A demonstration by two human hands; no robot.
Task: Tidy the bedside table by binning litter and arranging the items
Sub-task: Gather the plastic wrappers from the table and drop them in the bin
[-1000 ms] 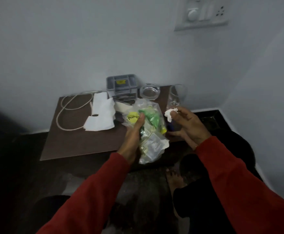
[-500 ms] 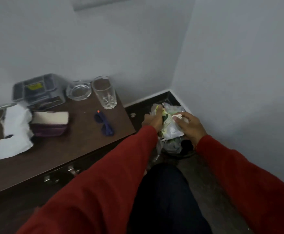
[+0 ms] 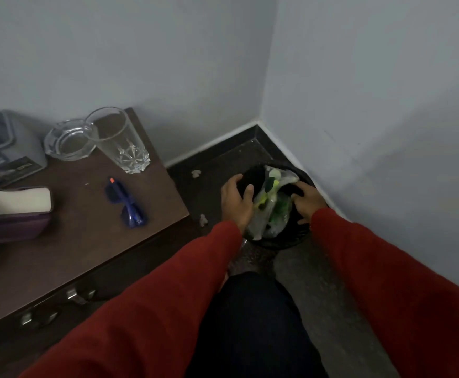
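Both hands are down at the bin (image 3: 303, 241) in the corner, stuffing the plastic litter (image 3: 270, 205) in. The left hand (image 3: 236, 200) has its fingers spread and loosely bent over the bin's left side, thumb touching the plastic, not really clutching anything. The right hand (image 3: 306, 199) sits flat on the other side, fingers pointing into the bin; looks like pressing, though I can't tell if anything's pinched underneath. The litter is wedged between the two hands, mostly inside the bin, probably squeezed from both sides so it goes down instead of springing back out. Two white scraps (image 3: 202, 219) lie on the floor left of the left hand. Further left, on the table (image 3: 86, 241), sit a glass (image 3: 119, 140), ashtray (image 3: 68, 140) and blue sunglasses (image 3: 127, 204), not yet arranged.
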